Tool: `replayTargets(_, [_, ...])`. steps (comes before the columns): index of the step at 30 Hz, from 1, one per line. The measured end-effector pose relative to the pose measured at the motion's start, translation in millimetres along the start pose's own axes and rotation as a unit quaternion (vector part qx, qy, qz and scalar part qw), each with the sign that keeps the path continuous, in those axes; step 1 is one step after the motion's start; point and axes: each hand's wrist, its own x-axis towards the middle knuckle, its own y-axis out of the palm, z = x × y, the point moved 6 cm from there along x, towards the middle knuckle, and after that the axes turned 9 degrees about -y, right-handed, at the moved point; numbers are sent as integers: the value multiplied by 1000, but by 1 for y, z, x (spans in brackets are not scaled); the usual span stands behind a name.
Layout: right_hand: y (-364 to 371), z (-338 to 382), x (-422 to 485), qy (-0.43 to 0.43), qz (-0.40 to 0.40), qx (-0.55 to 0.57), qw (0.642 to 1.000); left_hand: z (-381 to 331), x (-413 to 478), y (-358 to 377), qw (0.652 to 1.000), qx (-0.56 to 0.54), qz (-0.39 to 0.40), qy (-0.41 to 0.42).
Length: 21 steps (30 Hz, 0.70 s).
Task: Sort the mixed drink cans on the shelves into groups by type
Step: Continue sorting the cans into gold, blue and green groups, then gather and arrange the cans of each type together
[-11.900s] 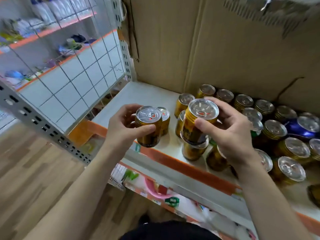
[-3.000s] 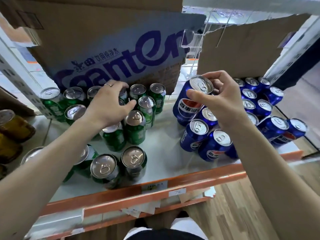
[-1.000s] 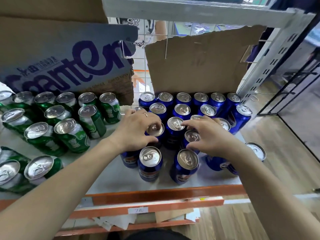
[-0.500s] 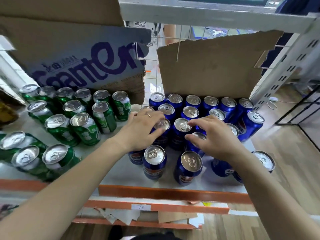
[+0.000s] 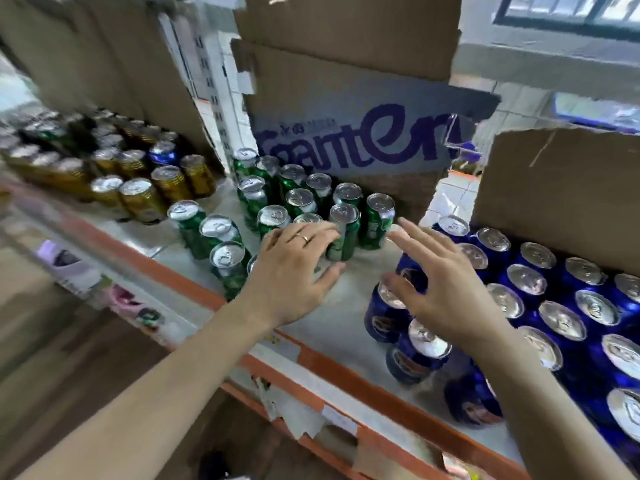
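A: Where are the hands?

B: Both over the shelf [image 5: 332, 327], near picture centre; the left hand [image 5: 294, 271] sits at about nine o'clock from the right hand [image 5: 446, 289]; a strip of bare shelf shows between them.

A: Holding anything?

B: No; the left hand's fingers are straight and spread, a ring on one, fingertips at the near edge of the green cans [image 5: 301, 199]; whether they touch a can I cannot tell. The right hand's fingers are loosely apart, lightly bent, hovering above the nearest blue cans [image 5: 561, 306]; nothing pinched or gripped.

A: And the cans?

B: Three groups, all upright, tops showing; green ones in the middle, at twelve o'clock from the left hand, with a few trailing toward nine o'clock along the shelf's front; blue ones packed close at three o'clock from the right hand, running to the picture's right edge; gold cans [image 5: 138, 188] far off at ten o'clock, blurred, with one blue can [image 5: 162, 154] standing among them.

A: What's behind?

B: A cardboard box [image 5: 349, 133] with purple lettering stands just behind the green cans; a plain cardboard sheet [image 5: 561, 188] stands behind the blue ones; more cardboard backs the gold group. The shelf's front lip is orange, with torn paper labels [image 5: 298, 410] hanging under it at six o'clock.
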Motion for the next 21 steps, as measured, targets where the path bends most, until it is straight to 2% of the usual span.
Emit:
replayTargets(6, [45, 74, 48, -50, 11, 0, 999, 85, -27, -47, 997, -20, -52, -57])
replayTargets(21, [201, 279, 170, -65, 27, 41, 997, 352, -111, -148, 985, -30, -91, -146])
